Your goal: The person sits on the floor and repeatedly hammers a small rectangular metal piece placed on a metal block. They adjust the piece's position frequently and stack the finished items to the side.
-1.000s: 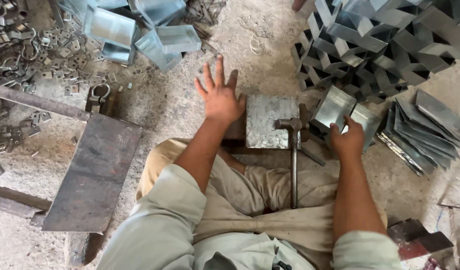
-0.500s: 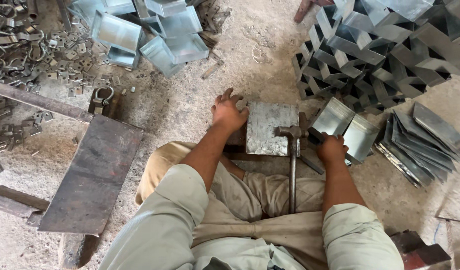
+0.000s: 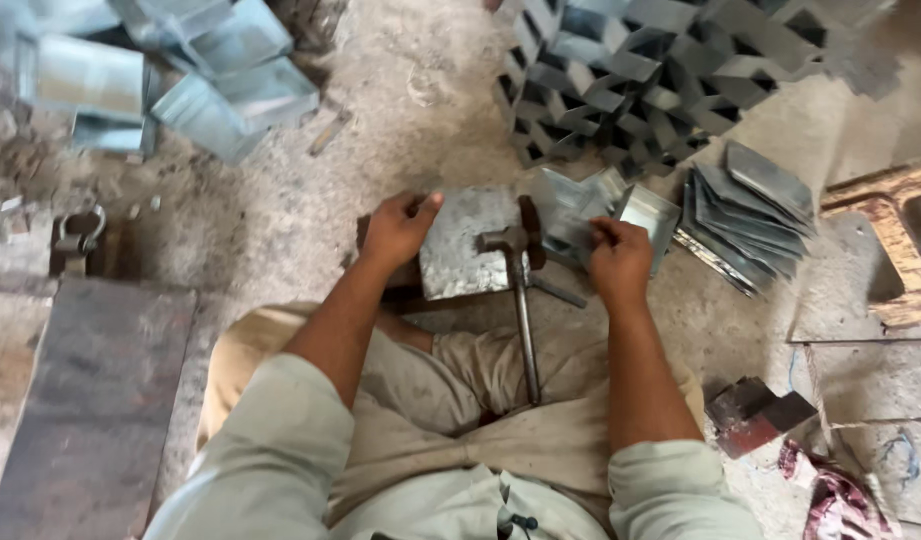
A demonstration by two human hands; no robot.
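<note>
You are sitting on a dusty grey concrete floor (image 3: 401,110). On it lie a flat galvanised square metal plate (image 3: 466,245) before you, a fanned stack of grey sheet-metal pieces (image 3: 746,215) to your right, and a big heap of folded zigzag metal strips (image 3: 661,70) beyond. Bent sheet-metal boxes (image 3: 221,75) lie far left, a dark rusty steel slab (image 3: 91,400) near left.

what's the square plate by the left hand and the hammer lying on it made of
Square plate: looks like galvanized sheet steel, going by its dull grey, mottled surface. Hammer: seemingly all metal, head and thin rod handle alike, dark and rusty brown, so probably bare iron or steel.
</note>
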